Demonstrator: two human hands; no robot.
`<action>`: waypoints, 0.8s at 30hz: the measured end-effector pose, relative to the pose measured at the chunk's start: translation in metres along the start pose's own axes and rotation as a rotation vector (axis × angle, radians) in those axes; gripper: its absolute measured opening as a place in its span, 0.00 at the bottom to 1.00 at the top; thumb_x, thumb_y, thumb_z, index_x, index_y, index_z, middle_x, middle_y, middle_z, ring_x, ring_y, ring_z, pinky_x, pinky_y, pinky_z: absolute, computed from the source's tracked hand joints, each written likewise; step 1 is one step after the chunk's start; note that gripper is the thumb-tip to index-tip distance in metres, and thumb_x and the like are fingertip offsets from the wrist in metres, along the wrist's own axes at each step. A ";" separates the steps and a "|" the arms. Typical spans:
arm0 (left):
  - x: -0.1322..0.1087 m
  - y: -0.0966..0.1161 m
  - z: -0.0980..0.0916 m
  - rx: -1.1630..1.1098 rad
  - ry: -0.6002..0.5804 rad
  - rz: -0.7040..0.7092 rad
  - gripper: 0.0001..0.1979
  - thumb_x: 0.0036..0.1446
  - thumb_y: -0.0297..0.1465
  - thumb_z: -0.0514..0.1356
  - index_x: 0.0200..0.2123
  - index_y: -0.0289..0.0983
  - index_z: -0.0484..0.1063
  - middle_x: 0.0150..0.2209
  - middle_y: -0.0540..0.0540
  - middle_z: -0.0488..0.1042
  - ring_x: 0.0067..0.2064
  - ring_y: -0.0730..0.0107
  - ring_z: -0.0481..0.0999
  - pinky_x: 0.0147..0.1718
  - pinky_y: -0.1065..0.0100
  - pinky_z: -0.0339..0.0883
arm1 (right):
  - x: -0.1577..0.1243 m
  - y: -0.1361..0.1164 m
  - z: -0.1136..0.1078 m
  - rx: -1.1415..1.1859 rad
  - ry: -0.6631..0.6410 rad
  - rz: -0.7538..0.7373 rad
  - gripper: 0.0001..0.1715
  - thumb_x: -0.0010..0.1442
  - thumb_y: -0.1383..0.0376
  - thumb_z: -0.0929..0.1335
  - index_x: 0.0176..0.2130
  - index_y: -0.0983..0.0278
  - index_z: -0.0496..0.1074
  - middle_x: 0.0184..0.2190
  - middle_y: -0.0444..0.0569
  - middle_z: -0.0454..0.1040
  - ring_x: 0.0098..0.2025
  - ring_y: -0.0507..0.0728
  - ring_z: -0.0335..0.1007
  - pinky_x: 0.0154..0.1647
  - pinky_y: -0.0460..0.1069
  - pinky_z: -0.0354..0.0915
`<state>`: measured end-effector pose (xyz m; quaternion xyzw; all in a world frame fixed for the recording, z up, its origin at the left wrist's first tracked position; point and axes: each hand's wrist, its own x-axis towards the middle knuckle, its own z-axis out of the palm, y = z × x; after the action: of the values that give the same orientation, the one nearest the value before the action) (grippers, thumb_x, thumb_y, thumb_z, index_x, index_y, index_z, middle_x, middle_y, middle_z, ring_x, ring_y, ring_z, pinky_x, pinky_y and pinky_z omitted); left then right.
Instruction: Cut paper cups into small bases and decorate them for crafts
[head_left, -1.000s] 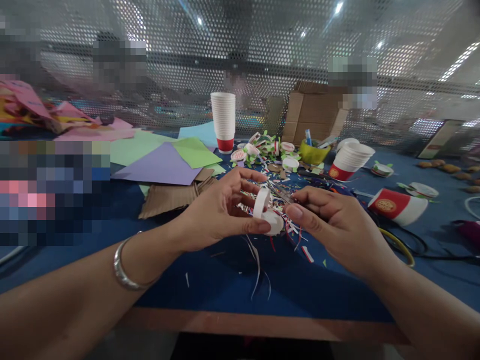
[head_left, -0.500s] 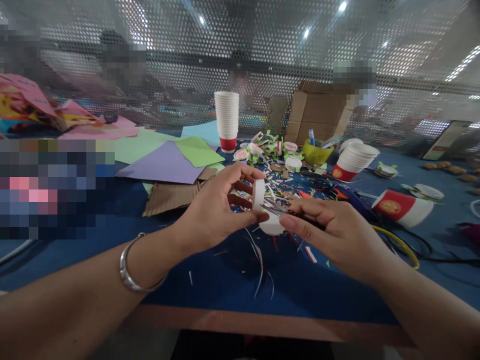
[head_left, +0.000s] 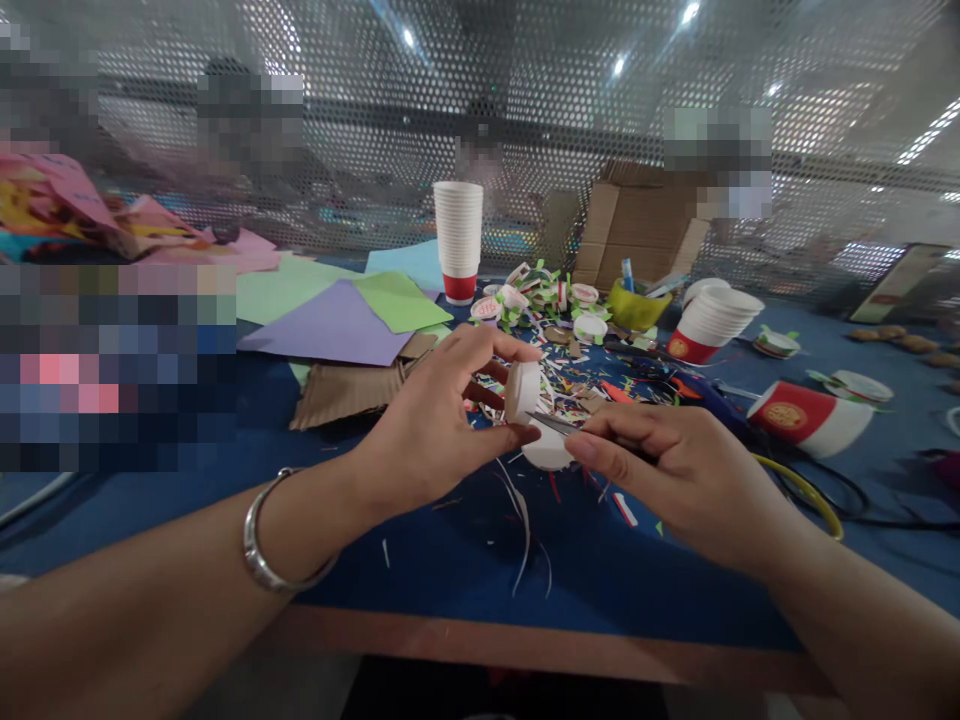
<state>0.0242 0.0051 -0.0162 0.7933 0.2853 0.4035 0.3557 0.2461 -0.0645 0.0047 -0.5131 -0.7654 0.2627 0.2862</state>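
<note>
While the left hand (head_left: 439, 410) pinches a short, round white paper piece (head_left: 525, 390) on edge between thumb and fingers, the right hand (head_left: 675, 470) grips a slim, pointed grey metal tool (head_left: 551, 424), tip at the piece's lower rim, contact unclear. Held piece is above the dark blue tabletop (head_left: 450, 570), near a second white round piece (head_left: 547, 452), with multicoloured paper scraps (head_left: 574, 378) behind and a tipped red-and-white paper cup (head_left: 811, 416) off to the right.

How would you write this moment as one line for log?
left hand: holds white paper piece; right hand: holds metal blade, tip at piece; table: paper scraps, standing cup stack
</note>
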 end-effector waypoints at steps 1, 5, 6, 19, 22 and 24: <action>-0.001 0.000 0.000 0.022 0.007 0.013 0.25 0.52 0.33 0.73 0.52 0.41 0.70 0.52 0.42 0.71 0.48 0.63 0.75 0.43 0.64 0.75 | 0.000 0.000 0.000 -0.005 -0.001 -0.001 0.24 0.70 0.51 0.65 0.28 0.62 0.75 0.22 0.42 0.67 0.26 0.51 0.60 0.28 0.48 0.56; -0.002 0.002 -0.003 0.142 0.040 0.057 0.25 0.52 0.33 0.73 0.53 0.44 0.72 0.53 0.43 0.69 0.51 0.59 0.73 0.44 0.62 0.75 | -0.002 0.000 0.001 -0.026 0.003 -0.001 0.24 0.71 0.50 0.65 0.30 0.62 0.77 0.22 0.43 0.69 0.26 0.51 0.61 0.28 0.48 0.56; -0.002 0.003 -0.003 0.177 0.048 0.063 0.24 0.52 0.33 0.72 0.52 0.44 0.72 0.53 0.43 0.69 0.52 0.58 0.72 0.43 0.61 0.75 | -0.003 0.001 0.001 -0.030 0.009 -0.002 0.24 0.71 0.50 0.65 0.30 0.61 0.77 0.22 0.43 0.69 0.25 0.51 0.61 0.28 0.48 0.56; 0.000 0.004 -0.002 0.167 0.038 0.020 0.23 0.53 0.29 0.71 0.52 0.41 0.72 0.51 0.44 0.69 0.49 0.62 0.73 0.43 0.62 0.76 | 0.000 0.004 0.000 0.031 -0.043 0.113 0.29 0.68 0.43 0.64 0.29 0.62 0.75 0.24 0.44 0.70 0.27 0.52 0.62 0.27 0.49 0.55; -0.001 0.004 -0.002 0.130 0.043 0.024 0.24 0.52 0.28 0.71 0.52 0.41 0.71 0.51 0.44 0.69 0.49 0.63 0.74 0.44 0.63 0.76 | -0.001 0.005 -0.003 0.053 -0.039 0.141 0.30 0.67 0.42 0.65 0.27 0.62 0.73 0.23 0.42 0.65 0.25 0.51 0.59 0.26 0.49 0.53; -0.001 0.004 -0.002 0.116 0.031 0.033 0.24 0.52 0.27 0.71 0.52 0.41 0.71 0.51 0.44 0.69 0.49 0.63 0.73 0.44 0.63 0.76 | 0.000 0.005 -0.006 0.078 -0.031 0.145 0.30 0.66 0.42 0.65 0.27 0.62 0.73 0.22 0.42 0.65 0.25 0.51 0.57 0.25 0.49 0.53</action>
<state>0.0225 0.0034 -0.0126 0.8109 0.3002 0.4044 0.2980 0.2539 -0.0625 0.0050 -0.5514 -0.7198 0.3203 0.2743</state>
